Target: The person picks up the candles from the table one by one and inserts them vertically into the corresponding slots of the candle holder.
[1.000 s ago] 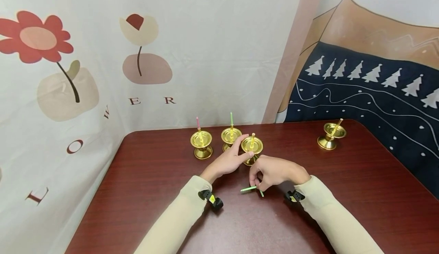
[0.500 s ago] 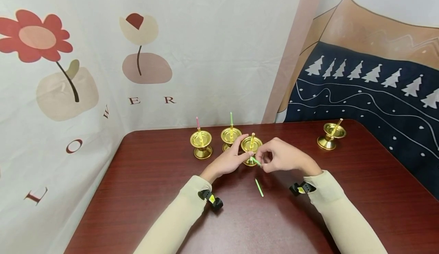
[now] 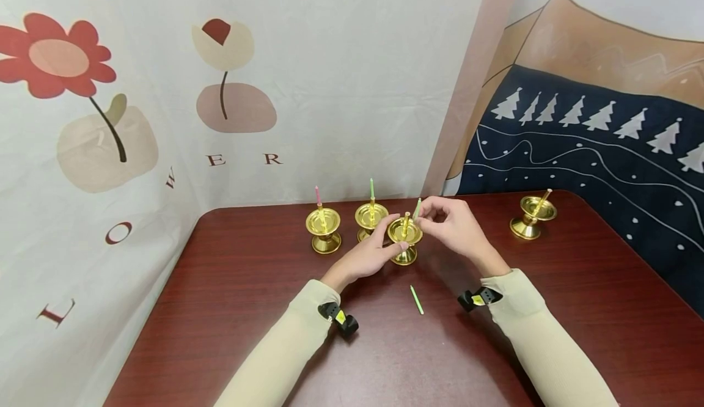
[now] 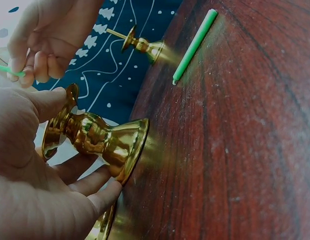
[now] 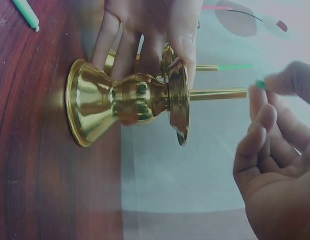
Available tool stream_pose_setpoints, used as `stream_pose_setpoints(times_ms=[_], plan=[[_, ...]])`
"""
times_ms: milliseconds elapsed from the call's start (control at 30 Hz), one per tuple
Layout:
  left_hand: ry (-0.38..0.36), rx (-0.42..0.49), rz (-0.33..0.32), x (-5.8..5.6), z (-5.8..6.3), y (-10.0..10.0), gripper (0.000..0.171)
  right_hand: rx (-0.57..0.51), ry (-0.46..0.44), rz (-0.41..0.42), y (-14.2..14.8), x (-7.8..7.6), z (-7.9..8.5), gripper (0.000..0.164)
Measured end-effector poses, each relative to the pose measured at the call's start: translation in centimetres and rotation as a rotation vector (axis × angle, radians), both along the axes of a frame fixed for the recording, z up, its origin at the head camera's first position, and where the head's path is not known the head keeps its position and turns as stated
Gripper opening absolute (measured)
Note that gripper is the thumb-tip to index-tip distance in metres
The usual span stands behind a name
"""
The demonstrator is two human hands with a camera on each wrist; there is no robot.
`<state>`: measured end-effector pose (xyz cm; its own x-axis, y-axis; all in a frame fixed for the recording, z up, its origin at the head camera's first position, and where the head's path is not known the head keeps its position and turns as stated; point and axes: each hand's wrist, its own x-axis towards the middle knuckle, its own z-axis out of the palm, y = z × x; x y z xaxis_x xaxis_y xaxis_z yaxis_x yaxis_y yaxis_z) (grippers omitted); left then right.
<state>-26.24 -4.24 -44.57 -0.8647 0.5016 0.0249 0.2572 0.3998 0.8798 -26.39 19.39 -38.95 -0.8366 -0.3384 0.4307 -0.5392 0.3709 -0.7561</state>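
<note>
In the head view my left hand (image 3: 364, 256) holds a brass candle holder (image 3: 404, 255) that stands on the table. The left wrist view shows its thumb at the dish (image 4: 59, 125) and fingers curled behind the stem and base. My right hand (image 3: 458, 228) pinches a thin green candle (image 3: 418, 206) between thumb and fingers, to the right of this holder's bare upright tube (image 3: 406, 223). In the right wrist view only a small green end (image 5: 261, 84) shows at the fingertips, beyond the tube's tip and apart from it.
A second green candle (image 3: 417, 300) lies on the dark red table (image 3: 242, 309). To the left stand two holders, one with a pink candle (image 3: 317, 195), one with a green candle (image 3: 371, 188). Another brass holder (image 3: 525, 228) without a candle stands far right. Printed cloths (image 3: 341, 89) hang behind.
My right hand has lifted one green candle off the table and raised it beside the holder's tube, turning it from lying flat to nearly upright. My left hand has stayed at the holder.
</note>
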Motion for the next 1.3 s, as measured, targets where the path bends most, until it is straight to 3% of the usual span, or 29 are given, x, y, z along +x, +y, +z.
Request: stream_pose_setpoints(times_ms=[200, 367, 533, 600, 733, 800, 933, 1000, 1033, 1167, 1300], plan=[[0.025, -0.002, -0.009, -1.0, -1.3, 0.0, 0.084, -0.052, 0.008, -0.067, -0.6, 0.2, 0.1, 0.004], [0.021, -0.018, -0.01, -0.8, -1.1, 0.2, 0.082, -0.041, 0.034, -0.088, -0.9, 0.1, -0.2, 0.003], [-0.024, 0.019, -0.02, 0.3, 0.3, 0.3, 0.08, -0.032, 0.045, -0.086, -1.0, 0.0, -0.4, 0.004], [-0.016, 0.01, -0.019, 0.3, 0.2, 0.3, 0.08, -0.029, 0.043, -0.086, -1.0, 0.0, -0.3, 0.004], [0.006, 0.001, -0.018, -0.3, -0.8, 0.3, 0.08, -0.009, 0.041, -0.091, -1.0, 0.0, -0.3, 0.004], [0.005, 0.002, -0.013, -1.2, -2.2, 0.4, 0.082, 0.001, 0.042, -0.092, -1.0, 0.0, -0.2, 0.004], [-0.028, 0.013, -0.018, -0.8, -1.5, 0.4, 0.082, 0.013, 0.063, -0.092, -1.0, 0.0, -0.3, 0.003], [-0.008, -0.003, -0.018, -1.0, -1.9, 0.4, 0.082, 0.018, 0.076, -0.092, -1.1, 0.0, -0.3, 0.004], [-0.013, 0.006, -0.024, -0.4, -1.0, 0.4, 0.081, 0.019, 0.083, -0.091, -1.1, 0.0, -0.3, 0.005], [0.019, 0.005, -0.026, -1.1, -2.0, 0.4, 0.081, 0.027, 0.1, -0.09, -1.1, 0.0, -0.4, 0.005], [0.021, 0.005, -0.019, -0.9, -1.7, 0.3, 0.081, 0.034, 0.124, -0.093, -1.1, 0.0, -0.4, 0.005]])
